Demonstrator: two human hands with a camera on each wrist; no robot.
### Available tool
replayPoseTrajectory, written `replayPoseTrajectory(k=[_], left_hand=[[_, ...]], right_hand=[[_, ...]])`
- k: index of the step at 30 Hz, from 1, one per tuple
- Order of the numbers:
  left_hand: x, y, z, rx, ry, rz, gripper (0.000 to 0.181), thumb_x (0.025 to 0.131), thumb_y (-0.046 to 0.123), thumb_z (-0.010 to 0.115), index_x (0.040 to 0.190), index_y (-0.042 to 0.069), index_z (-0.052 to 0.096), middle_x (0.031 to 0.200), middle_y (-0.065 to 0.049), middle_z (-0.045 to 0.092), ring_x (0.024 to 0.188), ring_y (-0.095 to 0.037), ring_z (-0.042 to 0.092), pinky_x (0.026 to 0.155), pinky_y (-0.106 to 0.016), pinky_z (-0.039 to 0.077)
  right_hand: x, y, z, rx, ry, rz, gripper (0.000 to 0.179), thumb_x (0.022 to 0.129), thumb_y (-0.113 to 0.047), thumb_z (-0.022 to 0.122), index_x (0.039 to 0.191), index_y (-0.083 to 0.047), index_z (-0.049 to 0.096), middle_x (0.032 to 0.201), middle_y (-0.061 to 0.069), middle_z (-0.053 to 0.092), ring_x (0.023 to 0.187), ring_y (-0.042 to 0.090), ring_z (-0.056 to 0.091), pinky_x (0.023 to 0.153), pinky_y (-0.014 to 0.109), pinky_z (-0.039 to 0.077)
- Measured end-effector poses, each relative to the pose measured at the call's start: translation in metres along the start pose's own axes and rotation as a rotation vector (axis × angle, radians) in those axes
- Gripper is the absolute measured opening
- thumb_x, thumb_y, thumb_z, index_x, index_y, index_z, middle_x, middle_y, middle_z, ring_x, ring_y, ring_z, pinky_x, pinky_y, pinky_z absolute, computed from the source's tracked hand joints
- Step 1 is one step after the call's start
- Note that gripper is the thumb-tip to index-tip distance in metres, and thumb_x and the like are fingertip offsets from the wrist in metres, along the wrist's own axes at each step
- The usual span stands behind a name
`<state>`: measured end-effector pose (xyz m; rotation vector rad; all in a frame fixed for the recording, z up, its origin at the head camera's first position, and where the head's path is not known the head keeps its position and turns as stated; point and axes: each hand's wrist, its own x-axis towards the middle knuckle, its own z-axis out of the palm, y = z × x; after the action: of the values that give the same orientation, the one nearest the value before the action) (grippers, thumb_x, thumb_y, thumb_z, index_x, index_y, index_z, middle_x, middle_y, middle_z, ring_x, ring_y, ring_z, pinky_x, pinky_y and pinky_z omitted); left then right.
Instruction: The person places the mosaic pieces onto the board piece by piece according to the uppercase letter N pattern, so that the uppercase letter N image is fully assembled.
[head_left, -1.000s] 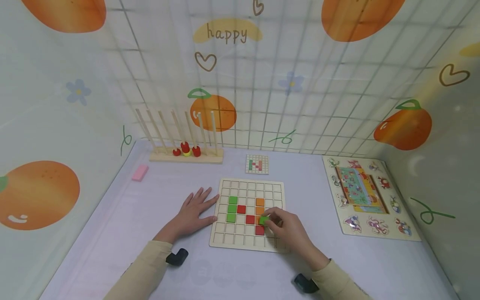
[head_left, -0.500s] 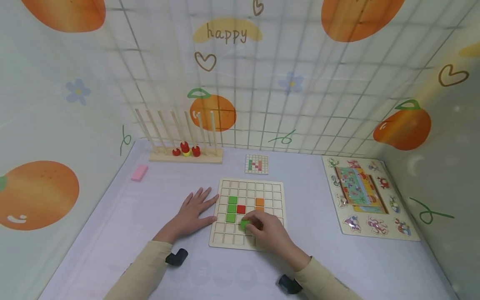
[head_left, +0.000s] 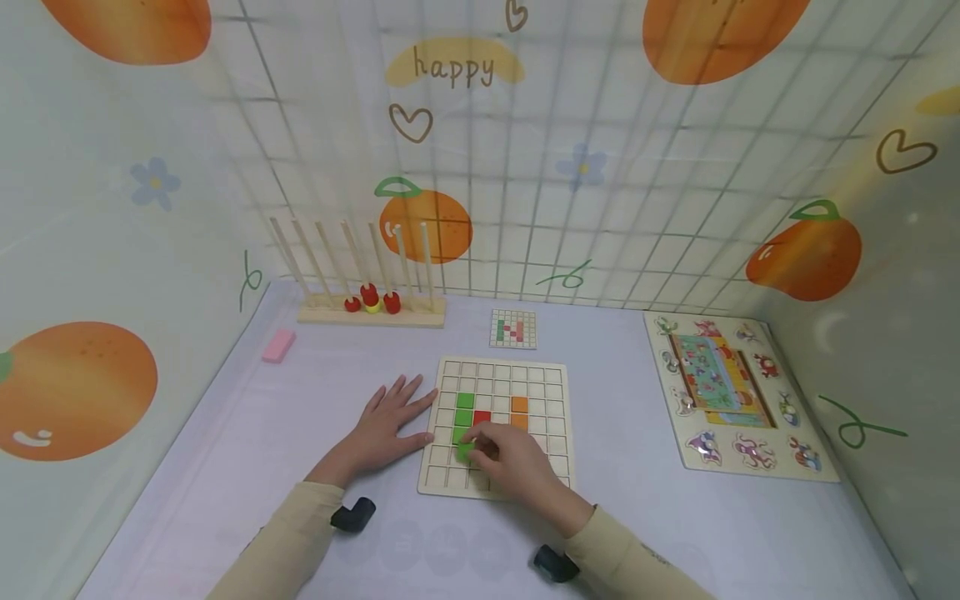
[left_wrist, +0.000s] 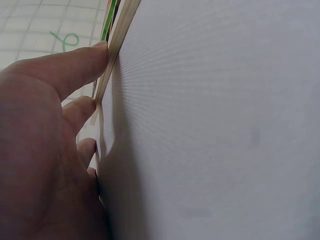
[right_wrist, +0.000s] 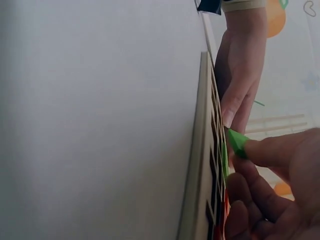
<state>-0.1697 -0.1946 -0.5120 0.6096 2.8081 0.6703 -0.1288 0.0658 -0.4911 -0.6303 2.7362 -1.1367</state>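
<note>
A square wooden grid board [head_left: 442, 482] lies on the table with green, red and orange square tiles in some of its cells. My right hand [head_left: 517, 462] pinches a green tile [right_wrist: 237, 142] between thumb and fingers, tilted on edge close over the cell below the column of green tiles [head_left: 464, 401]. It hides part of the board, including the lower red tiles. One red tile [head_left: 482, 416] and two orange tiles [head_left: 520, 405] show beyond it. My left hand [head_left: 386, 429] rests flat on the table with fingers spread, fingertips at the board's left edge.
A small pattern card [head_left: 513, 328] with a printed coloured grid lies behind the board. At the back left stands a wooden peg rack [head_left: 371, 316] with red and yellow beads. A pink block [head_left: 280, 346] lies near it. An animal puzzle board [head_left: 750, 400] is at the right.
My right hand has carried the green tile leftward across the board, from beside the orange tiles to just below the green column. My left hand has stayed in place.
</note>
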Motion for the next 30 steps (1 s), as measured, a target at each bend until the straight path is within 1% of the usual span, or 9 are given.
replayPoseTrajectory(k=[6, 9, 16, 24, 30], left_hand=[[0.0, 0.0, 0.001, 0.013, -0.001, -0.006, 0.073, 0.096, 0.051, 0.064, 0.159, 0.027, 0.036, 0.17, -0.006, 0.018, 0.157, -0.034, 0.005, 0.124, -0.059, 0.002], [-0.001, 0.001, 0.0, 0.005, -0.005, -0.012, 0.073, 0.096, 0.051, 0.064, 0.159, 0.027, 0.036, 0.17, -0.006, 0.018, 0.157, -0.033, 0.005, 0.124, -0.058, 0.001], [-0.001, 0.002, -0.002, -0.003, -0.006, -0.004, 0.073, 0.096, 0.051, 0.064, 0.159, 0.025, 0.037, 0.169, -0.008, 0.019, 0.157, -0.035, 0.005, 0.124, -0.059, 0.002], [-0.001, 0.002, -0.001, -0.013, -0.003, 0.0, 0.073, 0.096, 0.052, 0.064, 0.159, 0.026, 0.037, 0.169, -0.007, 0.019, 0.157, -0.034, 0.005, 0.124, -0.059, 0.002], [-0.002, 0.004, -0.003, -0.013, -0.008, -0.001, 0.073, 0.096, 0.051, 0.064, 0.159, 0.025, 0.037, 0.169, -0.008, 0.019, 0.157, -0.035, 0.005, 0.124, -0.059, 0.002]], right_hand=[[0.003, -0.003, 0.006, -0.079, -0.025, -0.002, 0.014, 0.092, -0.023, 0.076, 0.106, -0.025, 0.075, 0.085, -0.017, 0.065, 0.076, 0.003, 0.054, 0.068, 0.021, 0.047], [0.004, -0.005, 0.009, -0.082, -0.03, -0.002, 0.013, 0.091, -0.023, 0.077, 0.104, -0.026, 0.075, 0.084, -0.017, 0.064, 0.075, 0.003, 0.053, 0.066, 0.02, 0.046], [0.006, -0.007, 0.012, -0.097, -0.016, -0.012, 0.014, 0.09, -0.023, 0.079, 0.104, -0.026, 0.075, 0.082, -0.017, 0.06, 0.074, 0.004, 0.05, 0.063, 0.02, 0.044], [0.004, -0.003, 0.015, -0.146, 0.021, -0.04, 0.015, 0.089, -0.024, 0.08, 0.103, -0.024, 0.075, 0.095, -0.013, 0.061, 0.079, 0.005, 0.05, 0.067, 0.02, 0.047], [0.003, -0.002, 0.013, -0.128, 0.031, -0.029, 0.014, 0.089, -0.024, 0.079, 0.104, -0.025, 0.077, 0.098, -0.012, 0.062, 0.08, 0.005, 0.05, 0.067, 0.021, 0.047]])
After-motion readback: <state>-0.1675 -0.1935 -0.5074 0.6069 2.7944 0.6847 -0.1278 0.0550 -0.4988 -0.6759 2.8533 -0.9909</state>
